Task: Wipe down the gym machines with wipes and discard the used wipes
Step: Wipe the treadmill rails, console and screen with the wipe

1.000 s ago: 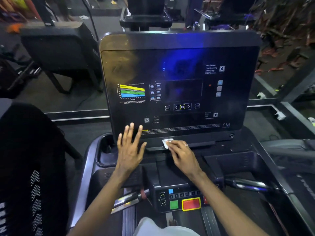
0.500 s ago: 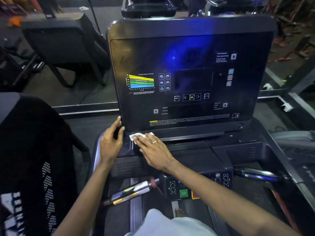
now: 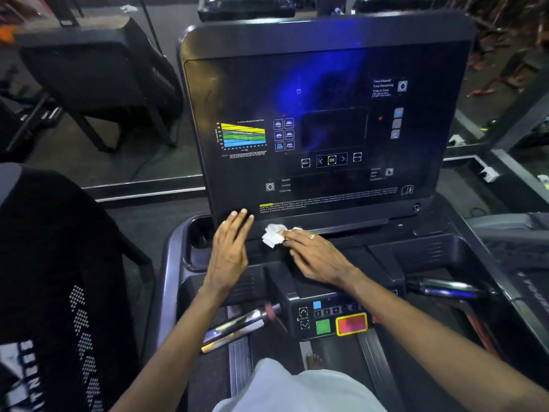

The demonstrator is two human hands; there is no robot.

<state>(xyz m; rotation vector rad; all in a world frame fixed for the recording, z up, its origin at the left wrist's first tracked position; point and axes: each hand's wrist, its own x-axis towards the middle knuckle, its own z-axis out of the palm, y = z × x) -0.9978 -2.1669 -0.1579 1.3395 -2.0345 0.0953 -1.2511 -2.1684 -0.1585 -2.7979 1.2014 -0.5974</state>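
Two hands work at the foot of the console screen [image 3: 326, 129] of a treadmill. The right hand [image 3: 315, 257] presses a crumpled white wipe [image 3: 274, 235] under its fingertips against the ledge just below the screen's bottom edge, toward the screen's left corner. The left hand [image 3: 230, 248] lies flat with fingers together, its tips touching the screen's lower left corner, holding nothing. My reading is that the wiping is partway through this one machine: the wipe sits on the strip under the screen, while the button panel [image 3: 335, 319] well below the screen, with its green and red keys, and the handle bars [image 3: 445, 289] to either side of that panel show no sign either way of having been cleaned. Whether the screen face itself has been wiped cannot be told from its dark, reflective surface. Other machines stand behind the screen, and the wipe is not yet discarded; no bin is in view.
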